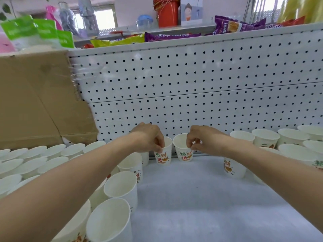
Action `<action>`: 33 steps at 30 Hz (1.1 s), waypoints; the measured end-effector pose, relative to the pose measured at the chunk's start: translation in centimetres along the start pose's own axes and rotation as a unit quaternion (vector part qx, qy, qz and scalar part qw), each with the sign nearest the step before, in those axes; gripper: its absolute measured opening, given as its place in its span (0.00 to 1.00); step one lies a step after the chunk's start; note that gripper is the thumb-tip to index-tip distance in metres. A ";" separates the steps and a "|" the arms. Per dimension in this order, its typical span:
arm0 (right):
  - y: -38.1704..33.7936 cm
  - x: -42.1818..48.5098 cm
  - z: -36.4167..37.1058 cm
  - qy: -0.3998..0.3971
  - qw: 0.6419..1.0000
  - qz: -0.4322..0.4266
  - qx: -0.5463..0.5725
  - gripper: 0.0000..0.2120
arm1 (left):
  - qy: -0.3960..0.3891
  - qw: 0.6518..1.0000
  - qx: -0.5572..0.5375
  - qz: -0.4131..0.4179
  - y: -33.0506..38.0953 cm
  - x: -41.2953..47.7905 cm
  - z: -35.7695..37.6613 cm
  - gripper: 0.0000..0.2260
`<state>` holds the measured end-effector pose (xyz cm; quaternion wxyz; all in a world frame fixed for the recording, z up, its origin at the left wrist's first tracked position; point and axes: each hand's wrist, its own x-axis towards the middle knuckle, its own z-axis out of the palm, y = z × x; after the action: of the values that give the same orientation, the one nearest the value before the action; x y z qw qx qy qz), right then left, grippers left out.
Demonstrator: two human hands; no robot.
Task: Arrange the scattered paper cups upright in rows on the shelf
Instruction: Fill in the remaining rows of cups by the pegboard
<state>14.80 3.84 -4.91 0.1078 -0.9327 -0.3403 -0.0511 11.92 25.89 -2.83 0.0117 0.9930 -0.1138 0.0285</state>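
At the far left, a cardboard box (35,102) stands on the shelf (201,198), against the white perforated back panel (192,81). Near it, upright white paper cups (52,154) fill the left side of the shelf in close rows, rims touching or nearly touching; the nearest of them (109,220) sit at the lower edge of the view.

The left hand (148,137) reaches to the far edge of the shelf. Its fingers (160,145) are pressed together in a pinch on the near-left rim of a printed cup (163,157), which stands upright just beside the back panel. The thumb side is hidden by the hand, so the exact contact inside the rim cannot be told.

Just to the right, a second printed cup (183,151) stands upright, close beside the first. The right hand (204,138) pinches its right rim, with the fingertips (189,144) closed on the rim edge and the remaining fingers curled.

Under the right forearm, another printed cup (233,169) stands upright, apart from the pair. At the far right, more upright cups (279,138) stand in rows along the back panel.

The middle of the shelf is a bare pale surface. Above the panel, an upper shelf carries purple snack bags (236,26), a yellow bag (118,41), green-labelled packs (35,30) and a red container (167,13).
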 end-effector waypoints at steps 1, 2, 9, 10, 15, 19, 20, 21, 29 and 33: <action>-0.1 0.1 0.1 -0.001 1.000 0.000 -0.002 0.04 | 0.000 1.000 0.002 0.000 -0.2 0.0 0.1 0.06; -0.1 0.2 0.2 -0.002 1.000 0.000 -0.004 0.04 | 0.000 1.000 -0.001 0.000 -0.3 0.0 0.1 0.06; 0.5 0.0 0.4 0.009 1.000 0.015 0.008 0.07 | 0.000 0.999 -0.038 0.008 -0.6 0.1 0.4 0.07; 0.6 -0.1 0.4 0.016 1.000 0.016 0.016 0.08 | 0.006 0.999 -0.047 0.010 -0.7 0.1 0.3 0.09; 0.8 -0.3 0.2 0.019 0.999 0.023 0.021 0.11 | 0.024 0.997 -0.069 0.030 0.3 0.5 -0.2 0.13; 0.2 0.4 0.5 0.001 1.000 0.024 -0.009 0.09 | 0.007 0.998 -0.058 0.028 1.4 0.9 -0.2 0.14; 0.0 0.6 0.5 -0.002 1.000 0.022 -0.012 0.09 | -0.001 0.999 -0.049 0.024 1.6 0.9 -0.1 0.14; -0.2 0.8 0.5 -0.004 1.000 0.020 -0.015 0.08 | -0.007 0.999 -0.041 0.022 1.8 0.9 0.0 0.15; -0.8 -0.1 -0.3 0.022 1.000 0.012 -0.016 0.13 | 0.025 0.998 -0.037 0.033 1.7 0.2 0.4 0.18; 1.0 -3.8 -4.2 0.089 0.994 0.039 0.059 0.11 | 0.082 0.992 -0.061 0.079 3.6 -0.3 0.0 0.17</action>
<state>12.51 -0.27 -1.62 0.1944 -0.9291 -0.2948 -0.1097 10.81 22.43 -2.83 0.0792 0.9726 -0.1923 0.1038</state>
